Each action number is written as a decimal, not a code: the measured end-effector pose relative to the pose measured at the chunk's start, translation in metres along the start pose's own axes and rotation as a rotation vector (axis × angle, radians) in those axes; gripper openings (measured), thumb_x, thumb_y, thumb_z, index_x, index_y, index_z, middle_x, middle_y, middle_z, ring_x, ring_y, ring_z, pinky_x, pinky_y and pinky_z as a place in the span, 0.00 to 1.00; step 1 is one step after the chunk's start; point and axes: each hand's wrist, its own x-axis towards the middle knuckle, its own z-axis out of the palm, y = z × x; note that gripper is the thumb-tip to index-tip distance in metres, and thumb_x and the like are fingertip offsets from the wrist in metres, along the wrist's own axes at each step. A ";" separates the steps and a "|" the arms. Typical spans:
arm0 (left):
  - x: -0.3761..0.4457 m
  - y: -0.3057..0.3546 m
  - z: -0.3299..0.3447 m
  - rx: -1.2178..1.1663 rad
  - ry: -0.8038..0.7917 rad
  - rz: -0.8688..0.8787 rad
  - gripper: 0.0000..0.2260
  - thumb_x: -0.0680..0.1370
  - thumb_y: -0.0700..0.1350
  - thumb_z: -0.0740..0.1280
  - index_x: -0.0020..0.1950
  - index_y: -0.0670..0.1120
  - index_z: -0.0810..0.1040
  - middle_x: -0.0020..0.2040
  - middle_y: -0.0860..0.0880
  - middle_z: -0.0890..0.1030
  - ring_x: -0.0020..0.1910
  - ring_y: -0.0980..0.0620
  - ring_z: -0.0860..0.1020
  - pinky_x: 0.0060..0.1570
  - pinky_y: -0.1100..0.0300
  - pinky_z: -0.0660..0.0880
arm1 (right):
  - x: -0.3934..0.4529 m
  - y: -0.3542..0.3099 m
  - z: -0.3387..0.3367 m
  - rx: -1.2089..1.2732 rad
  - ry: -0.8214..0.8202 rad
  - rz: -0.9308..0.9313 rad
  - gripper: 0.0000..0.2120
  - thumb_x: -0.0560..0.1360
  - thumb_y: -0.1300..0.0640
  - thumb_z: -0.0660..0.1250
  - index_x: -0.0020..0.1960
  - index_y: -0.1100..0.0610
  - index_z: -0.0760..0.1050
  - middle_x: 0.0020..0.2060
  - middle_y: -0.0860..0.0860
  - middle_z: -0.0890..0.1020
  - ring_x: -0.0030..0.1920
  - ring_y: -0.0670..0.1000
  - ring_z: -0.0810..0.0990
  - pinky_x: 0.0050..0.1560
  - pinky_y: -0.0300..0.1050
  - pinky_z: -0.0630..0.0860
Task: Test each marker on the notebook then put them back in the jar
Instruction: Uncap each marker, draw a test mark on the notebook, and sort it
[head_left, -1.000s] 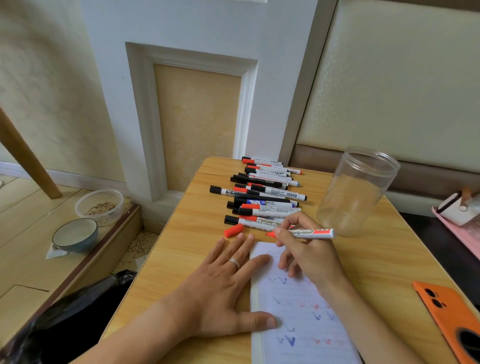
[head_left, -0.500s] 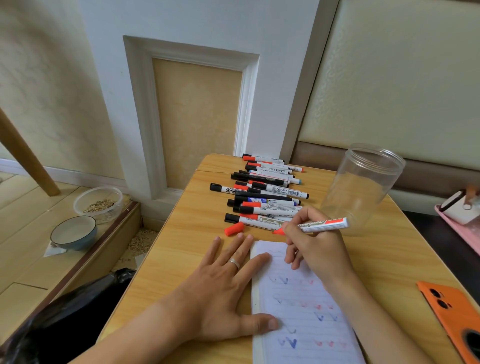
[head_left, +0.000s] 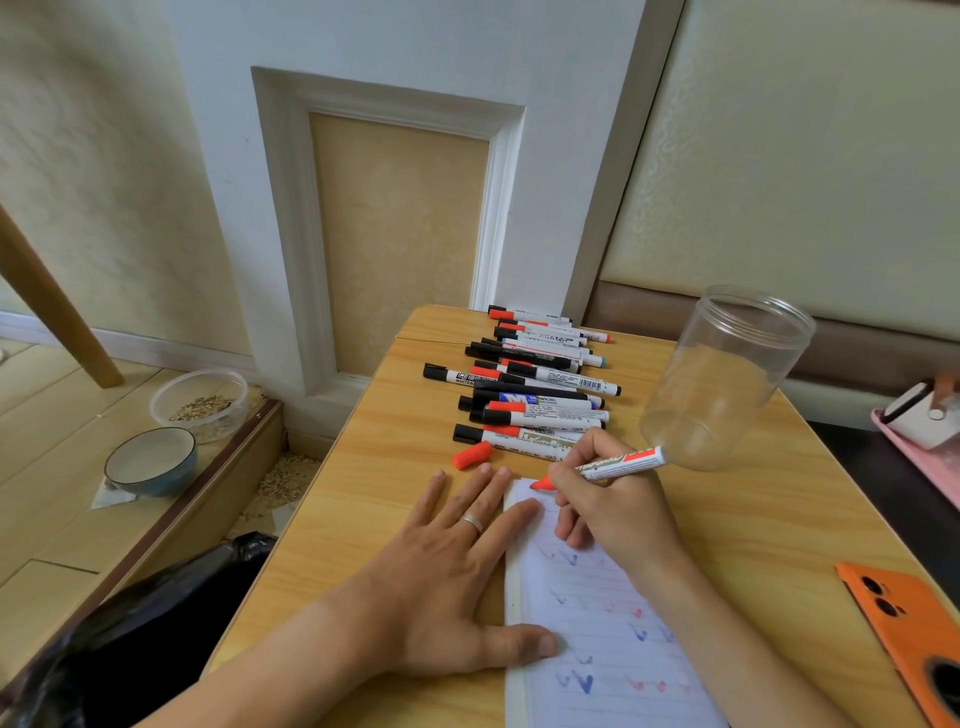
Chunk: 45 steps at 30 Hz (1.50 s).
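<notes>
One uncapped red marker (head_left: 608, 464) sits in the right hand (head_left: 618, 506), its long axis running from lower left to upper right: the red tip points left and down at the top edge of the notebook (head_left: 597, 623), the white tail points toward the jar (head_left: 722, 374). Thumb and forefinger pinch the barrel just behind the red tip, the other fingers curl under it over the page, and most of the barrel sticks out past the knuckles. Print runs along the barrel, but it is too slanted to read.

Flat beside it, the left hand (head_left: 447, 582) lies with straight, spread fingers, a ring (head_left: 471, 522) on one; forefinger and thumb press the notebook's left margin, the rest lie on the wooden table (head_left: 363, 499). Blue and red tick marks dot the lined page.

Beyond the hands, the other markers (head_left: 535, 384) lie in a loose row, nearly all with caps to the left. One reads "WHITEB…"; another carries a barcode. A loose red cap (head_left: 471, 455) lies just left of the nearest one. Upright and clear, the jar stands right of the row, well apart from an orange phone case (head_left: 904, 623) at the table's right edge.
</notes>
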 end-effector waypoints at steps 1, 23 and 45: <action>0.000 0.000 0.000 0.002 0.002 0.000 0.48 0.73 0.80 0.50 0.81 0.57 0.33 0.80 0.52 0.28 0.75 0.57 0.23 0.77 0.47 0.30 | 0.000 0.000 0.000 0.001 0.001 0.000 0.09 0.77 0.65 0.70 0.42 0.61 0.71 0.27 0.63 0.78 0.26 0.61 0.78 0.25 0.43 0.71; -0.001 0.000 0.000 -0.020 0.031 0.007 0.48 0.73 0.80 0.51 0.82 0.56 0.35 0.80 0.53 0.30 0.75 0.59 0.24 0.77 0.48 0.30 | -0.002 -0.002 -0.001 -0.034 -0.051 0.002 0.09 0.78 0.62 0.71 0.43 0.60 0.72 0.26 0.61 0.79 0.24 0.55 0.76 0.25 0.42 0.71; -0.001 -0.001 0.001 -0.025 0.049 0.002 0.48 0.73 0.79 0.52 0.83 0.55 0.37 0.81 0.53 0.31 0.76 0.59 0.25 0.78 0.48 0.31 | -0.001 -0.003 0.000 -0.036 -0.011 0.021 0.09 0.76 0.64 0.71 0.41 0.61 0.71 0.26 0.63 0.78 0.24 0.57 0.76 0.23 0.40 0.70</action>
